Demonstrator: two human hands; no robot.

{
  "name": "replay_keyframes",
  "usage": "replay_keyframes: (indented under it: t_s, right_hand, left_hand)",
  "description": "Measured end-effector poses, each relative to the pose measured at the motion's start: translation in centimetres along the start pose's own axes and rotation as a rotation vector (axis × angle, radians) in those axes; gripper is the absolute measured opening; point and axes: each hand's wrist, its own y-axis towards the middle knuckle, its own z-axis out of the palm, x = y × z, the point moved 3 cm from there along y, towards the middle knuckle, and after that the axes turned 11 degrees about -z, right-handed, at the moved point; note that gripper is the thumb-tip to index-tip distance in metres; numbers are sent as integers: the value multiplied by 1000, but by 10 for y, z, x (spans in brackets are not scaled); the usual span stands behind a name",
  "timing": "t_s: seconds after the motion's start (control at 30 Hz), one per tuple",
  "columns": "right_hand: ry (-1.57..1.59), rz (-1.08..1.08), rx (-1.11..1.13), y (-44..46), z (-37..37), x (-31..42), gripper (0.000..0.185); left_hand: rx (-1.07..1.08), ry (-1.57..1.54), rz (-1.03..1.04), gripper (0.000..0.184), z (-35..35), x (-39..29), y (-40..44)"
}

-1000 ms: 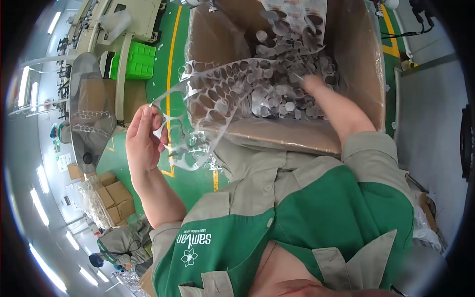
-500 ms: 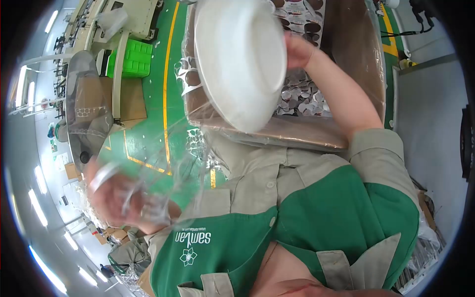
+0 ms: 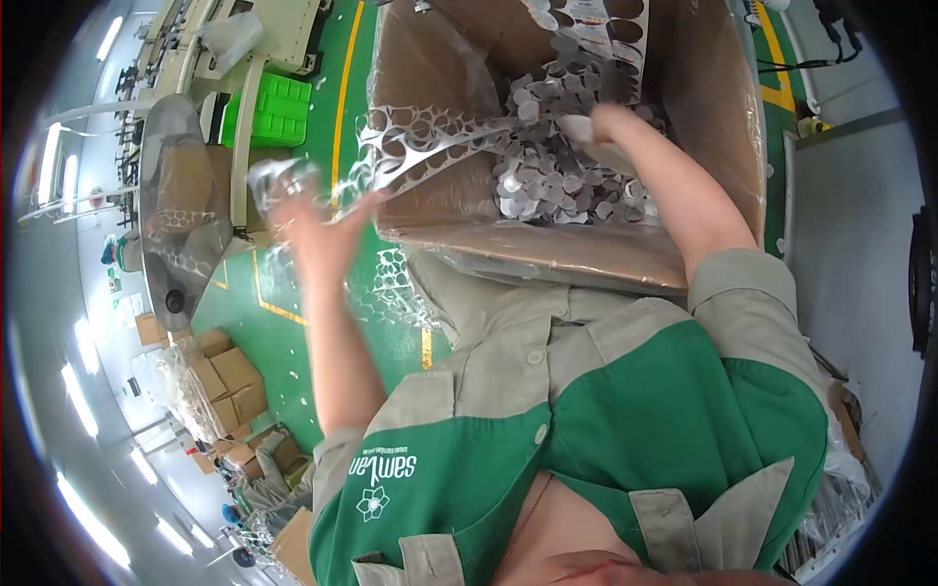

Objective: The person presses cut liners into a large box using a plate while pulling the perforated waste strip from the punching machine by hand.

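Observation:
My left hand [image 3: 322,234], blurred, is raised left of a large carton [image 3: 547,242]. Its fingers are closed on crumpled clear film and a perforated scrap strip [image 3: 420,156] full of round holes. This strip stretches over the carton's left edge and into it. Inside the carton, my right hand [image 3: 611,125] is closed above a pile of small round silvery discs [image 3: 547,186]. Something pale shows at its fingertips, too unclear to name. More perforated sheet [image 3: 591,29] with round holes lies at the carton's far end.
A clear plastic liner covers the carton's rim. Holed scrap [image 3: 396,293] lies on the green floor [image 3: 293,361] by my legs. A green crate [image 3: 278,112] stands beside machinery [image 3: 264,29] at the left. Several brown boxes [image 3: 230,381] are farther back.
The white basin that my right hand held up over the carton is no longer recognisable in view. My right hand is lower in the carton. My left hand has moved up and forward with the scrap.

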Motion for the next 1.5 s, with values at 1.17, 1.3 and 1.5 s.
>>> replay_keyframes:
  t_s: [1.17,1.3,1.5]
  right_hand:
    - [1825,-516,54,-32,-32,101,50]
    - [206,16,-240,-10,76,3,37]
    - [110,66,-215,-9,17,7,34]
  left_hand:
    - [-717,-1195,-226,49,-276,193,-105]
    - [-994,-1090,-178,46,-299,201,-109]
    - [-459,-156,-404,38,-143,79,-36]
